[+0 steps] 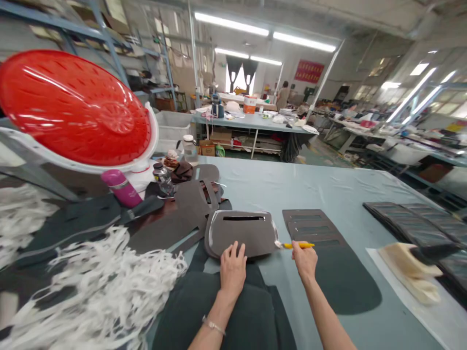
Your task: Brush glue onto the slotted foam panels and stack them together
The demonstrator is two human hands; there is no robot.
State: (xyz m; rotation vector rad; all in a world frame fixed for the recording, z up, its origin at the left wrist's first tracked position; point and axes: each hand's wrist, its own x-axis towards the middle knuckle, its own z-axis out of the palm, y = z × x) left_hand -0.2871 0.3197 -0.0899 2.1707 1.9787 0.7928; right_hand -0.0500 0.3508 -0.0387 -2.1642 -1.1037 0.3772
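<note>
Head view: left hand (232, 270) lies flat, fingers open and spread on a grey slotted felt-like panel (241, 232), bottom edge centre of frame. Right hand (305, 260) is closed on a yellow-handled tool (299, 245); grip partly hidden by the hand. Tool type unclear, its tip cut off from view at the panel's right edge, where a bright glint is hard to make out. Dark slotted panel (314, 228) sits just right of it, on a pale blue table cover (328, 182). Dark green sheet (233, 313) lies under the left forearm. Upper left: red lid (73, 107), tilted, its holder cut off by the frame. Lower left: white shredded strips (91, 287), cut off. Right edge: stacked dark panels (412, 223), cut off. Far background: small, blurred person (283, 95).
</note>
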